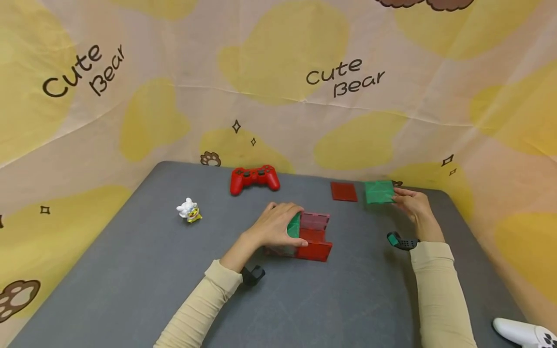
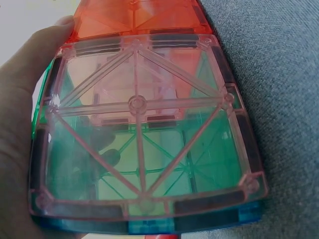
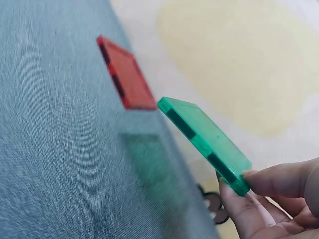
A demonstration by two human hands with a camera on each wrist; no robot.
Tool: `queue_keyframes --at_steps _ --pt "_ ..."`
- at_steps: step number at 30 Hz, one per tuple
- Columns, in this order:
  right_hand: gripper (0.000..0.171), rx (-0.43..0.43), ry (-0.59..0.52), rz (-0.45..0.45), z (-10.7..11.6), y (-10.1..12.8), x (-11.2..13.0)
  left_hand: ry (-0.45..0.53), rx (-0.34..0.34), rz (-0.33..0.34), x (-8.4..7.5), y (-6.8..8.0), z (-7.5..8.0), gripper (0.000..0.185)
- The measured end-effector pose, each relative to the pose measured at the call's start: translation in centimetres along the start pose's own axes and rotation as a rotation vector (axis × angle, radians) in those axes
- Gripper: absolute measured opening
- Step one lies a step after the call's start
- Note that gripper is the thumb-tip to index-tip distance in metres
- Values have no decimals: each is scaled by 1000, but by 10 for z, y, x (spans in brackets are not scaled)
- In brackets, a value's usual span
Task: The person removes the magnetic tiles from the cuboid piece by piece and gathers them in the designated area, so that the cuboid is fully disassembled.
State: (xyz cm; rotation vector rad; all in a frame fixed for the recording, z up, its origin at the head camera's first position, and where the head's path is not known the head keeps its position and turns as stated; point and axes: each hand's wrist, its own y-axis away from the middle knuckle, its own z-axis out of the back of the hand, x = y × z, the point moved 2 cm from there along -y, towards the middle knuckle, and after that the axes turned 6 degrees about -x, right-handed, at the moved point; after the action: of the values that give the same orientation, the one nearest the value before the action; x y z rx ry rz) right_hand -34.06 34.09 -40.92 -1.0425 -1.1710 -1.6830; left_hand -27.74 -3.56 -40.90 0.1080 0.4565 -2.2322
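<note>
Now right hand pinching green magnetic tile by 1 edge, lifted off the counter, near red tile. Left hand clasping tile box. Probably light, stiff, slick; best gripped at edges.

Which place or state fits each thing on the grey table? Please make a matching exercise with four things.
Things:
1. green tile
2. red game controller
3. small white toy
4. tile box

Places or states:
A. lies at the back edge of the table
B. held by the left hand
C. stands alone, left of the controller
D. pinched by the right hand, lifted off the table

Pairs: 1-D, 2-A, 3-C, 4-B
</note>
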Motion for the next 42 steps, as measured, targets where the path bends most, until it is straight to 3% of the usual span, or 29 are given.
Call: queue_keyframes --at_steps 12,22,26,30,42 --pt "51 -75 107 -47 -3 -31 -19 5 -1 -7 0 0 -1 84" --pt "44 -328 312 43 -20 -31 -22 -14 7 7 2 -1 2 84" --pt "40 -391 405 95 -26 -30 -19 -16 4 5 2 -1 2 84" --pt "37 -407 504 152 -30 -30 -15 -10 -4 2 2 -1 1 82" --pt "32 -413 635 282 -35 -33 -17 -11 4 -4 3 -1 0 83"
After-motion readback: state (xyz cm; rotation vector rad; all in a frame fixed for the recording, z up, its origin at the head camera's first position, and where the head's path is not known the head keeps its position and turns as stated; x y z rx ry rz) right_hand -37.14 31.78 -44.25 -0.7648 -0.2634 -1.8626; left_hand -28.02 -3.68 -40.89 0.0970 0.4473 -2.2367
